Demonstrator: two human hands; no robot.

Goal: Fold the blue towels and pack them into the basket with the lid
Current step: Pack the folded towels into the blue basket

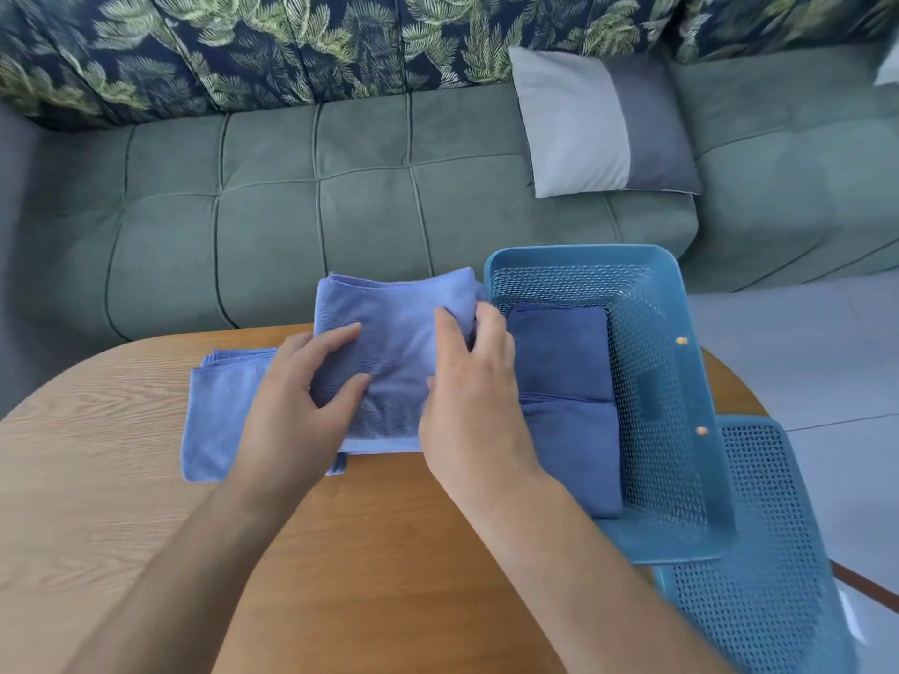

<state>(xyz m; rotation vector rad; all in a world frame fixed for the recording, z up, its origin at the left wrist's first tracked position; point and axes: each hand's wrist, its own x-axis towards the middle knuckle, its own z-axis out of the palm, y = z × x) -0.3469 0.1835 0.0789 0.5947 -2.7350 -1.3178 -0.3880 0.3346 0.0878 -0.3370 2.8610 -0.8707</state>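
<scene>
**Folded towel in both hands, basket just to the right**

Gripped from both sides and seemingly lifted a little off the table (121, 479): a light-blue folded towel (389, 342). Clamped on its left edge, the left hand (301, 396), thumb and fingers spread over the top layer. Curled round its right edge, the right hand (467, 381), fingertips tucked over the far corner.

Long axis of the bundle near-to-far, in line with the long side of the basket (584, 257). Basket immediately to the right, its left wall touching or all but touching the right hand, so right hand nearer, left hand trailing. Inside, dark-blue towels (564, 381) laid flat along the left half of the floor, with bare floor only down the right side.

Probably next: up over the left wall and rightward, no turn needed.

Soft microfibre, several layers thick, stitched at the edges, likely to slump open if released on one side only. Under the left hand, a second light-blue towel (214, 420), flat on the table, loosely folded. Off and lying near right, partly under the basket, the lid (778, 576).
</scene>
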